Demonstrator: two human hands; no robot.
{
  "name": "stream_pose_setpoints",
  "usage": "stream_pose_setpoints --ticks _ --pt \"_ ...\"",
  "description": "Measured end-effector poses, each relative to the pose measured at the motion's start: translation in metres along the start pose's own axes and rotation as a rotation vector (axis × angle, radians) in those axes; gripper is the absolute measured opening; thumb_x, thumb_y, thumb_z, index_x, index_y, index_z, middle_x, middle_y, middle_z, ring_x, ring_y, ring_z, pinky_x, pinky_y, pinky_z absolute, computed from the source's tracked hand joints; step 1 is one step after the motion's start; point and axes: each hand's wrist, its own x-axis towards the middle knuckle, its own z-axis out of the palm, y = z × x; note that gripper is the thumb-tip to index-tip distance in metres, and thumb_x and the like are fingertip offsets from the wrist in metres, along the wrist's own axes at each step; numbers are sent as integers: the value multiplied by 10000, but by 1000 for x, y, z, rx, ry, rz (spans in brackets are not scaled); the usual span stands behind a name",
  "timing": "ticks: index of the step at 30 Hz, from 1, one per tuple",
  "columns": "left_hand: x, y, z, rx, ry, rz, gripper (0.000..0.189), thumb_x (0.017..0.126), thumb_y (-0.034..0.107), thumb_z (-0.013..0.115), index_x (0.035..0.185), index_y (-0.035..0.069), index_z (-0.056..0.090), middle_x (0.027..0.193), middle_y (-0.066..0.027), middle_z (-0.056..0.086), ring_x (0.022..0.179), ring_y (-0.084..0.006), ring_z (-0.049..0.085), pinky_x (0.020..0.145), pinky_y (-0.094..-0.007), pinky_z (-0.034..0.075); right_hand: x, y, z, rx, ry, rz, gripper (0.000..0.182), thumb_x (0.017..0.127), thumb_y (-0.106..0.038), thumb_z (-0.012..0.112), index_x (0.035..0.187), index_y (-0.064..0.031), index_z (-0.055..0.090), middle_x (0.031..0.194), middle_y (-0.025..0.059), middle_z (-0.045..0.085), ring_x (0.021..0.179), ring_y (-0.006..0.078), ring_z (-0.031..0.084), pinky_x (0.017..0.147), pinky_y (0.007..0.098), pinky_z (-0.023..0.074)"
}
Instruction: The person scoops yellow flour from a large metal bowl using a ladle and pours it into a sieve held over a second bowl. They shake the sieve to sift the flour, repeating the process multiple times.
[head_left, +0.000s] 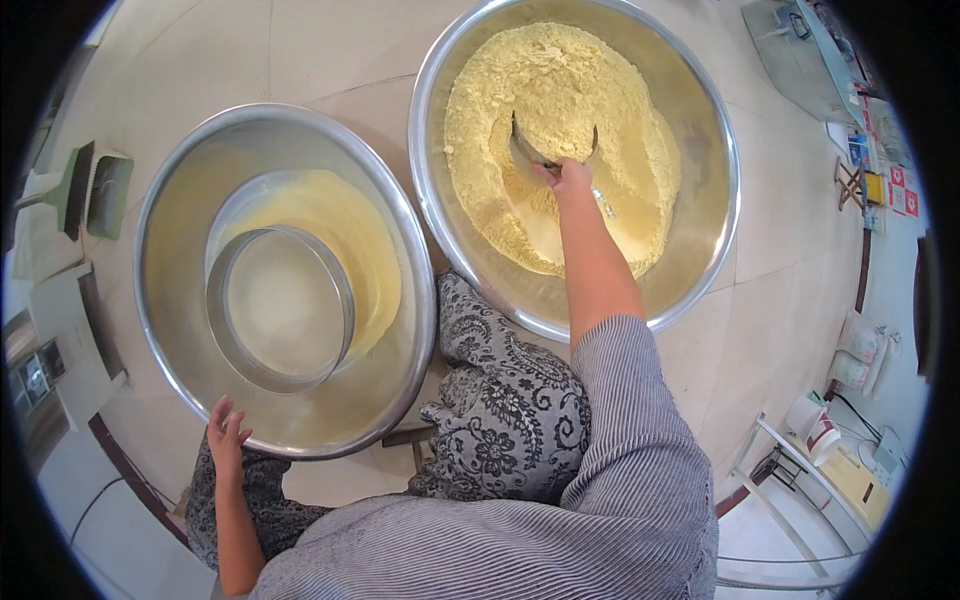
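My right hand (564, 174) grips a curved metal scoop (531, 147), whose blade is partly sunk in a heap of pale yellow flour (559, 82). The heap lies in a large steel basin (727, 180) at the upper right. A second steel basin (169, 202) stands at the left, with fine yellow powder (367, 262) spread over its bottom. Inside it a round metal-rimmed sieve (349, 300) rests tilted on the powder. My left hand (226, 429) is by the near rim of that basin, fingers apart and holding nothing; whether it touches the rim I cannot tell.
Both basins stand over a tiled floor (337, 45). A green broom (64, 191) and a dustpan (110, 195) are at the far left. At the lower right is a metal-framed table (847, 487) with a white bucket (814, 424). A small folding stool (849, 184) stands at the right.
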Motion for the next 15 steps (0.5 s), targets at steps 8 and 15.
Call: stream_pose_setpoints --ticks 8,15 --pt "12 2 9 -42 -1 38 463 851 229 535 1266 73 400 1263 -100 411 1049 -205 492 790 -324 459 -81 15 -38 96 -131 -124 432 757 108 349 1170 -15 321 1166 212 390 977 400 507 748 488 550" --pt "33 2 20 -169 16 157 462 855 217 525 1275 79 394 1286 -101 396 1073 -210 484 828 -346 438 -146 -11 -71 1 -234 -210 544 727 131 353 1238 -45 290 1163 172 401 957 397 517 761 483 547"
